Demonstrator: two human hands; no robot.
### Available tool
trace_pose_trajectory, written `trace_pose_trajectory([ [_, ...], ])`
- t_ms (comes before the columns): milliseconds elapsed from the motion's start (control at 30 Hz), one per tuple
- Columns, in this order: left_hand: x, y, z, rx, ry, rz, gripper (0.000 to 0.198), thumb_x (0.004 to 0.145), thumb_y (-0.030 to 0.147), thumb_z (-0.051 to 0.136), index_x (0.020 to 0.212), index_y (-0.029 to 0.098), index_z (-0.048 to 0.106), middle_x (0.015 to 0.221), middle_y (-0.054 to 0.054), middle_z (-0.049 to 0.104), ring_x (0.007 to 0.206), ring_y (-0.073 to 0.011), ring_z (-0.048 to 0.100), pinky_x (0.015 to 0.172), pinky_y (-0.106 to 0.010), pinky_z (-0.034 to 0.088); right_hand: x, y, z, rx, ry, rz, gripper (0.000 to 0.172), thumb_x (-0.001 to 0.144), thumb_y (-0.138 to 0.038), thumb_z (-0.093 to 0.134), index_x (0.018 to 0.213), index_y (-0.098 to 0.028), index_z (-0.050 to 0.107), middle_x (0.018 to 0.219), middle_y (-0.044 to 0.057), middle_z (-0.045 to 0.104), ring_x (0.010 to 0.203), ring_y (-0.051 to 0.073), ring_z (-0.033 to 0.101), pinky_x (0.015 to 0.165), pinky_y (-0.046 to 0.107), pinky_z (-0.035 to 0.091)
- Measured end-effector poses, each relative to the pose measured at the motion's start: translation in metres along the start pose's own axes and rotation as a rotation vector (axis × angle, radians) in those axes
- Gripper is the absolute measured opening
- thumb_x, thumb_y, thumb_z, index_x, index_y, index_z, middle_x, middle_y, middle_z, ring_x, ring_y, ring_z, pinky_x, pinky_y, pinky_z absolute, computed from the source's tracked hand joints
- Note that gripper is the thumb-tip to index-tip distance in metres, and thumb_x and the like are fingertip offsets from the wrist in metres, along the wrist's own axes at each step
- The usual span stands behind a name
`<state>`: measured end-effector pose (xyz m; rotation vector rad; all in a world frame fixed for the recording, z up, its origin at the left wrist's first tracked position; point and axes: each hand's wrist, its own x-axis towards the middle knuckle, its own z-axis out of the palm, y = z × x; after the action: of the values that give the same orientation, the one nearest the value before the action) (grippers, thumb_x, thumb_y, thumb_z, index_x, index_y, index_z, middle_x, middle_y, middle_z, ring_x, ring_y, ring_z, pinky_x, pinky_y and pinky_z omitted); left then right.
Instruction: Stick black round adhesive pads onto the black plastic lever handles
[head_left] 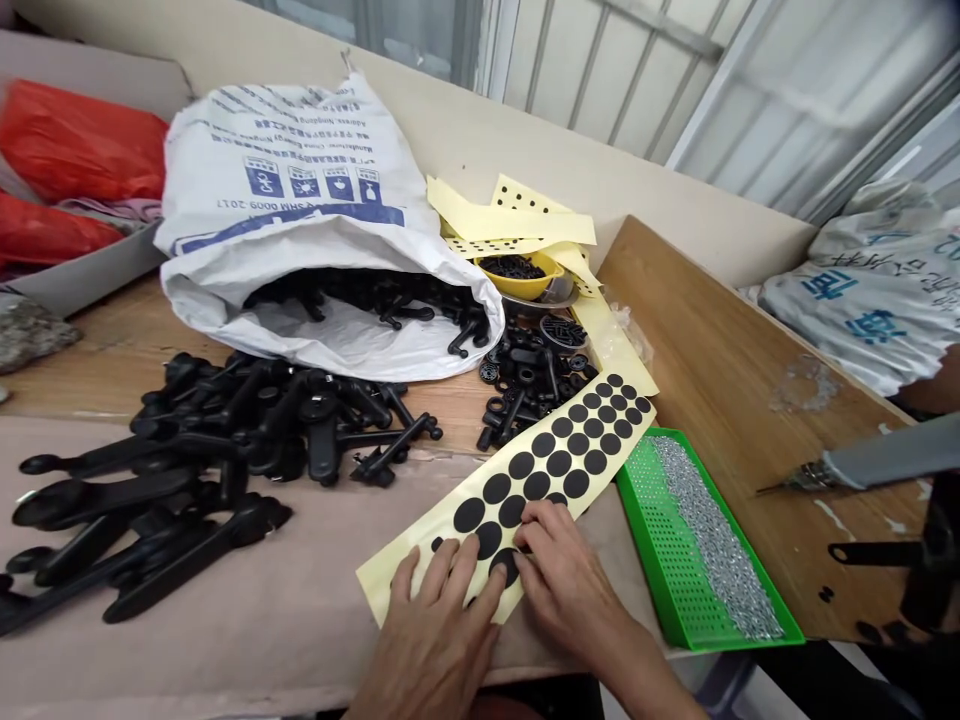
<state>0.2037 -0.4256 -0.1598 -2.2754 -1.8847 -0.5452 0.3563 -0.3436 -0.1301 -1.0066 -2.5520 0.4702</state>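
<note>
While the hands work: the left hand (431, 630) lies on a yellow-backed sheet of black round stickers (592, 440), its fingers (450, 585) spread flat, holding nothing; the right hand (562, 580) sits just beside it, its fingers (532, 530) bunched at one sticker (504, 565), though whether they have hold of it I cannot tell.
Sheet's place: slantwise across the bench (247, 650), its far end just beside a green perforated tray (660, 570) of small screws (712, 540).
Looks done: the yellow backing strips (517, 225) behind a yellow bowl (517, 280) seem spent, mostly holes with few stickers left.
Looks left: the sheet seems nearly full, and black moulded plastic pieces (225, 440) lie heaped on the bench and inside a white woven sack (300, 180).
Counts: two hands; one full sheet, roughly three dozen stickers showing, others hidden under the hands; at least three spent strips; one bowl; one tray; plastic pieces in the dozens, too tangled to count.
Off to the right: one grey-handled screwdriver (877, 455) above a wooden board (750, 400).
</note>
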Motion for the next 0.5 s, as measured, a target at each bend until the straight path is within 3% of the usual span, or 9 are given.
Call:
trace_pose_trajectory([
  [133,-0.003,0.000,0.002,-0.005,0.007,0.009,0.027,0.084,0.037,0.052,0.110,0.032,0.059,0.117,-0.006,0.063,0.104,-0.0267,0.055,0.091,-0.047,0.027,0.001,-0.001,0.003,-0.067,-0.031,0.004,0.017,0.080,-0.003,0.038,0.076,-0.018,0.046,0.091,0.008,0.051,0.080,0.021,0.044,0.069,0.036,0.040],
  [500,-0.008,0.003,0.007,-0.033,-0.007,-0.019,0.025,0.083,0.036,0.053,0.107,0.031,0.060,0.121,-0.007,0.061,0.106,-0.0282,0.052,0.094,-0.051,0.025,-0.007,-0.011,0.001,0.073,-0.037,-0.020,0.018,0.078,-0.002,0.042,0.075,-0.020,0.043,0.080,0.003,0.052,0.079,0.019,0.045,0.071,0.033,0.039],
])
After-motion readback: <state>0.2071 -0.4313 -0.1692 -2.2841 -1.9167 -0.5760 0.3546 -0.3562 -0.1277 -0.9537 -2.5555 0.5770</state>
